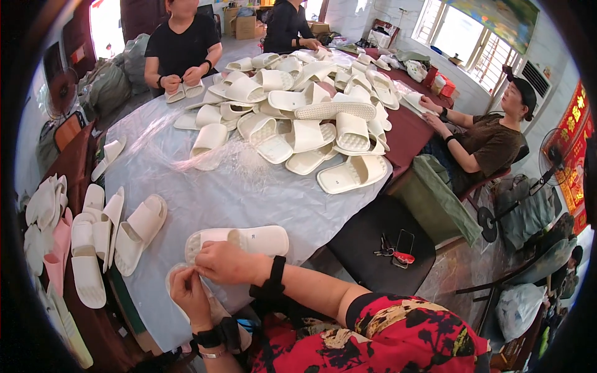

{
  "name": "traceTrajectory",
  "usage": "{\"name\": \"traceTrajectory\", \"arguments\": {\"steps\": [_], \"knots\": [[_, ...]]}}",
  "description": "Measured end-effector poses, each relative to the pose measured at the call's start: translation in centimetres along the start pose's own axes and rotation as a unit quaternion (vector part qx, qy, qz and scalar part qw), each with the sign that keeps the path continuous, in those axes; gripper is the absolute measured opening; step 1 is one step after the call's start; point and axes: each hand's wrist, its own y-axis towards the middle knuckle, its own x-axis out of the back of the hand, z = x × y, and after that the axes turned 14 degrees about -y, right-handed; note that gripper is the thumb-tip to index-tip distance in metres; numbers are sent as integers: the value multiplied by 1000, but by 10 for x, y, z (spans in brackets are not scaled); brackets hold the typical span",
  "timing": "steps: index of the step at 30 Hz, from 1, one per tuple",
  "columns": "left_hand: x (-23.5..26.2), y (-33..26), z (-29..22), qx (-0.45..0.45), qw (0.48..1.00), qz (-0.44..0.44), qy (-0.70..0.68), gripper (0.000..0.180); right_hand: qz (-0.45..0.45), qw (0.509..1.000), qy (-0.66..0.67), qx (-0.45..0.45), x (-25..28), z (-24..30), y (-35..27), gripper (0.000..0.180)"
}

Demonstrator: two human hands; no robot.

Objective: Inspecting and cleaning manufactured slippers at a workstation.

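At the near edge of the table my left hand [188, 293] and my right hand [229, 262] meet, their fingertips pinched together. Whatever lies between the fingers is hidden or too small to make out. Beneath my left hand is a white slipper [214, 306], mostly covered by hand and wrist. A second white slipper [268, 239] lies sideways just beyond my right hand, its strap partly behind the knuckles. Black bands circle both my wrists.
A large heap of white slippers [305, 102] covers the table's far middle. More white slippers [142, 233] and a pink one [59, 252] lie at left. Clear plastic sheeting [180, 208] covers the table. Keys [387, 248] rest on a black chair [367, 242] at right. Three other people sit around.
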Motion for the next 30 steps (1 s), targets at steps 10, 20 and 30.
{"name": "traceTrajectory", "arguments": {"steps": [10,20,30], "knots": [[-1,0,2,-4,999,-19,-25,6,-18,1000,12,8,2,3,1,16],[0,-2,-2,-12,1000,-6,-17,4,13,1000,-14,10,1,5,2,16],[0,-1,-2,-17,1000,-5,-15,3,-9,1000,8,-4,4,5,5,14]]}}
